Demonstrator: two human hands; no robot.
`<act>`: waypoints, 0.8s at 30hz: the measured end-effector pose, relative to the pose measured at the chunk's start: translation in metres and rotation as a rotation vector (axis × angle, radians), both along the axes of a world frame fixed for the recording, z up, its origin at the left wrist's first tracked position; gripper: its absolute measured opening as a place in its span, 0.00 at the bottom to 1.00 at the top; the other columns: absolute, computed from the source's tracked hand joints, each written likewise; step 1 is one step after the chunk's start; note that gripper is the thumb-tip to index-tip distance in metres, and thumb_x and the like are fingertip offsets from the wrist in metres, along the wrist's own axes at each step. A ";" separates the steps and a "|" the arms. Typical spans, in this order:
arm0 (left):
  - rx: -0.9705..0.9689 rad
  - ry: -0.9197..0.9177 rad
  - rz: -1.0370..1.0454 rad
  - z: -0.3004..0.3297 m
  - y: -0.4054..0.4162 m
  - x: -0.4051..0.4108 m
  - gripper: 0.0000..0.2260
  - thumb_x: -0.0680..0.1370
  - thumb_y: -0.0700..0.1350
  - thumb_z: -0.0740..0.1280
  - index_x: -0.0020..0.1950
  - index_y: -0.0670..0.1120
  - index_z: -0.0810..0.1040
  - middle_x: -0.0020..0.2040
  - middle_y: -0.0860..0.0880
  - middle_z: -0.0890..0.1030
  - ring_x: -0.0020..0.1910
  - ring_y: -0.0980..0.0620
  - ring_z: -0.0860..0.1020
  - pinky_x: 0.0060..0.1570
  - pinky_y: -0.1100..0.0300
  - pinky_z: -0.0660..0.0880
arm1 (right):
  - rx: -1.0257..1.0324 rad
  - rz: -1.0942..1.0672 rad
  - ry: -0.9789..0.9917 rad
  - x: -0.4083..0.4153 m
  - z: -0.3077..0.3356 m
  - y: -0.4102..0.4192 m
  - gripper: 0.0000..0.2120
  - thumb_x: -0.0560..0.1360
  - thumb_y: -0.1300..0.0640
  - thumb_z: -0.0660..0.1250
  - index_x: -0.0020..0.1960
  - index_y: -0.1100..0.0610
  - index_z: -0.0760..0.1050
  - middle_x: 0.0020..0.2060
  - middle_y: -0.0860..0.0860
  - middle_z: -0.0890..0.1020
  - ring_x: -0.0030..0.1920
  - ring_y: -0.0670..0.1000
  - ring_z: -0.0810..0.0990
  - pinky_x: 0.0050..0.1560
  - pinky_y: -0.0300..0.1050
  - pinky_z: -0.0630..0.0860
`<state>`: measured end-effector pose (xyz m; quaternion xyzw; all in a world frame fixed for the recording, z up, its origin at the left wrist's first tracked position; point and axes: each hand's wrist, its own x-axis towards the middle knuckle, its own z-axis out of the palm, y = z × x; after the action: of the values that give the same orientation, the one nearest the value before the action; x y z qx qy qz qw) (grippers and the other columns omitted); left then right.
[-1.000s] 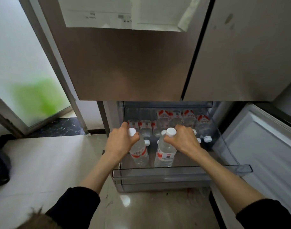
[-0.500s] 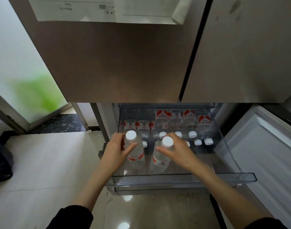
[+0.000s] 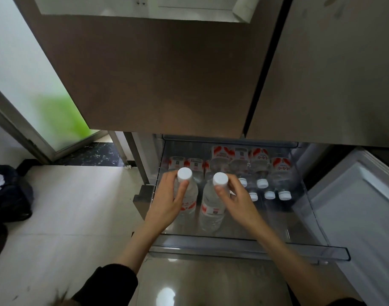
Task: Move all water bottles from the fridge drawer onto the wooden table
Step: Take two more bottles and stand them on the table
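The clear fridge drawer [image 3: 251, 246] stands pulled out below the brown fridge doors. My left hand [image 3: 167, 202] grips the neck of one upright water bottle [image 3: 190, 199] with a white cap and red-white label. My right hand [image 3: 235, 200] grips the neck of a second upright bottle [image 3: 211, 210] beside it. Both bottles are raised above the drawer's front part. Several more bottles [image 3: 261, 168] lie on their sides at the back of the drawer, caps toward me. The wooden table is out of view.
The open lower fridge door [image 3: 361, 217] stands at the right of the drawer. Pale tiled floor [image 3: 63, 217] spreads to the left, with a dark bag [image 3: 8, 193] at its far left edge. A frosted glass door [image 3: 23, 85] is at the back left.
Both hands have lifted their bottles upright and higher toward me, out of the drawer's front. The camera view has risen and pulled back a little.
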<state>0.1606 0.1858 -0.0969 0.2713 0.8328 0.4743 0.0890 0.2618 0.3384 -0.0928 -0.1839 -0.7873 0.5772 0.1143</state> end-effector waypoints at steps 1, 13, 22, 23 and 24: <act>0.019 -0.027 0.031 0.001 0.001 0.000 0.16 0.77 0.55 0.55 0.61 0.50 0.66 0.56 0.52 0.71 0.55 0.54 0.72 0.54 0.56 0.73 | -0.014 -0.005 0.013 -0.003 0.001 0.000 0.10 0.75 0.50 0.62 0.56 0.44 0.68 0.52 0.39 0.74 0.57 0.43 0.73 0.55 0.40 0.72; 0.345 -0.015 0.435 0.074 -0.058 -0.005 0.11 0.80 0.49 0.54 0.50 0.44 0.71 0.41 0.53 0.74 0.38 0.62 0.73 0.33 0.74 0.71 | 0.104 0.089 0.301 -0.036 0.085 -0.044 0.09 0.72 0.54 0.67 0.52 0.47 0.73 0.47 0.38 0.77 0.48 0.36 0.76 0.48 0.31 0.73; 0.351 0.296 0.598 0.158 -0.221 0.006 0.11 0.79 0.53 0.57 0.48 0.47 0.73 0.40 0.57 0.75 0.38 0.64 0.74 0.35 0.76 0.68 | 0.050 0.362 0.421 -0.070 0.177 -0.188 0.02 0.73 0.49 0.66 0.45 0.45 0.75 0.44 0.44 0.80 0.48 0.48 0.78 0.49 0.43 0.75; 0.337 0.317 0.625 0.162 -0.246 0.009 0.12 0.79 0.53 0.56 0.49 0.47 0.74 0.41 0.57 0.76 0.38 0.65 0.74 0.36 0.76 0.69 | 0.040 0.398 0.415 -0.072 0.179 -0.211 0.03 0.72 0.48 0.65 0.45 0.46 0.75 0.44 0.45 0.80 0.49 0.49 0.78 0.50 0.44 0.75; 0.323 0.328 0.657 0.163 -0.273 0.013 0.13 0.79 0.54 0.56 0.50 0.47 0.74 0.41 0.58 0.75 0.39 0.66 0.74 0.36 0.77 0.69 | 0.033 0.436 0.412 -0.073 0.178 -0.236 0.05 0.71 0.47 0.65 0.45 0.46 0.75 0.44 0.46 0.80 0.50 0.49 0.79 0.51 0.44 0.75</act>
<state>0.1733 -0.0868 0.0662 0.0730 0.7930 0.5529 -0.2453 0.1884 0.1019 0.0853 0.1121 -0.7779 0.6003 0.1480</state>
